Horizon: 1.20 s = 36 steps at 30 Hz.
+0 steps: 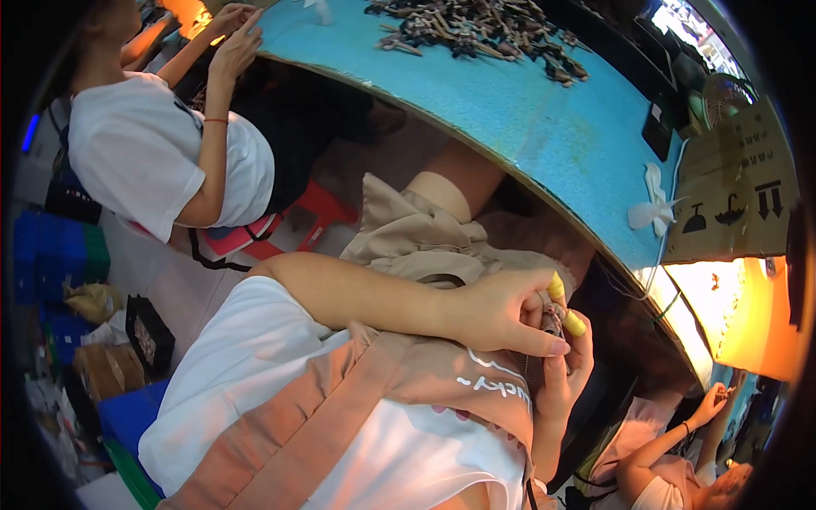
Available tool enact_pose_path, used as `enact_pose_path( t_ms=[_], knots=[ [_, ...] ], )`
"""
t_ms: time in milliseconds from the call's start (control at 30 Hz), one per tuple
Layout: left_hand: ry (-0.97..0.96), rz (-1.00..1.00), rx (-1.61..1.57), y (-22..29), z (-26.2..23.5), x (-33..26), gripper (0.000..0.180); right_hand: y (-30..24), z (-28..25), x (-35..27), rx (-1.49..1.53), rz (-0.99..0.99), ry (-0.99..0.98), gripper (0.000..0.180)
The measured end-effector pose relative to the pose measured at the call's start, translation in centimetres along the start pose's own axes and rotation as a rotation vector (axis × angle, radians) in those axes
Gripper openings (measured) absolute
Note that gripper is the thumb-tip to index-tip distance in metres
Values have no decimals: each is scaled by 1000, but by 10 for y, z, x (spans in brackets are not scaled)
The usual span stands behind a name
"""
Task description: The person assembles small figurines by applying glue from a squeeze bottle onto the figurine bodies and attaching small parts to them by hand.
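Note:
My left hand comes in from the left, its fingers bent round a small brownish piece. My right hand rises from below and pinches the same piece from the other side. Fingers hide most of it, so its kind cannot be made out. Yellow finger covers show on the fingertips, one at the upper hand and another beside the piece. Both hands are held in front of my apron, over my lap and apart from the table.
A blue-topped table curves across the front, bearing a pile of small beige and dark pieces. At right are a cardboard box, a white ribbon-like item and a glowing lamp. Co-workers sit left and lower right; a red stool stands left.

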<state>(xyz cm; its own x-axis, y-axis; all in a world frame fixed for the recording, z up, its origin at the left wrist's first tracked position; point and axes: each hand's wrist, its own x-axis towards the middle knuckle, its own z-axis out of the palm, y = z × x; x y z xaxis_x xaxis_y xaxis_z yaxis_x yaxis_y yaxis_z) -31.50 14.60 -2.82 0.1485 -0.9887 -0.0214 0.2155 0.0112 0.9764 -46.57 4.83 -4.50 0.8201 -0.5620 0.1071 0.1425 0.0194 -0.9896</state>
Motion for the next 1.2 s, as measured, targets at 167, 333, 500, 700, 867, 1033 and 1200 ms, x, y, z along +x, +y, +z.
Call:
enact_pose_path(
  t_ms=[167,333,500,700,867,1033,1200],
  knots=[
    [3,41,23,-6,2,0,48,-3,4,-4,44,26,34,60],
    [-86,26,-36,-6,1,5,45,-3,4,-7,47,8,110,58],
    [-162,-19,-138,-7,-4,3,46,-7,4,-3,-111,-103,87,55],
    [-150,-51,-210,-9,-9,7,49,-4,2,3,-80,-99,63,54],
    [-105,35,-201,-17,-10,6,46,0,5,7,-78,-45,62,54],
    [-53,77,-116,-10,-12,4,49,-1,10,7,-80,-19,96,59],
    [-18,146,-118,-12,-12,1,49,-2,16,7,-85,-7,70,62]
  ],
)
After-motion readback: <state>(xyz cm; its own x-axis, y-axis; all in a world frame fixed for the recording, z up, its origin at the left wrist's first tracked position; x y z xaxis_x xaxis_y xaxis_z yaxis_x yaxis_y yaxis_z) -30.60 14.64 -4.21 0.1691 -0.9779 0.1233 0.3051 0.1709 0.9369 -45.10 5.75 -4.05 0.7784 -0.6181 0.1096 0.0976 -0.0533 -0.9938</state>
